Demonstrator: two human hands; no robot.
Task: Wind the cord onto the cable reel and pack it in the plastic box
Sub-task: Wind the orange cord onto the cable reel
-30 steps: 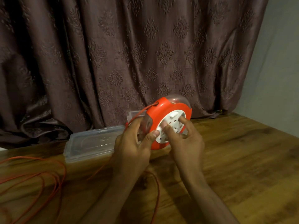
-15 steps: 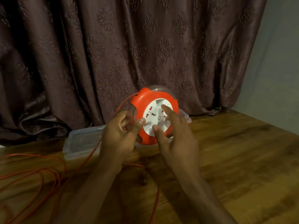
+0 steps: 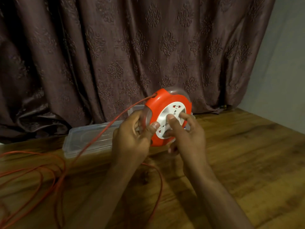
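Note:
I hold a round orange cable reel [image 3: 158, 106] with a white socket face above the wooden table. My left hand [image 3: 132, 138] grips its left rim, thumb on the front. My right hand [image 3: 188, 134] has thumb and fingers pressed on the white centre disc. The orange cord [image 3: 105, 131] leaves a hole at the reel's top left, runs down to the left and lies in loose loops on the table. A clear plastic box [image 3: 85, 141] lies behind my left hand, partly hidden by it.
A wooden table [image 3: 247, 162] fills the foreground. A dark patterned curtain [image 3: 132, 55] hangs right behind the box. A grey wall [image 3: 283, 63] stands at the right. Cord loops cover the table's left side and one strand curves between my forearms.
The reel has tilted and shifted in my hands, and the white disc has turned under my right fingers. The cord now runs tauter from the reel's top left.

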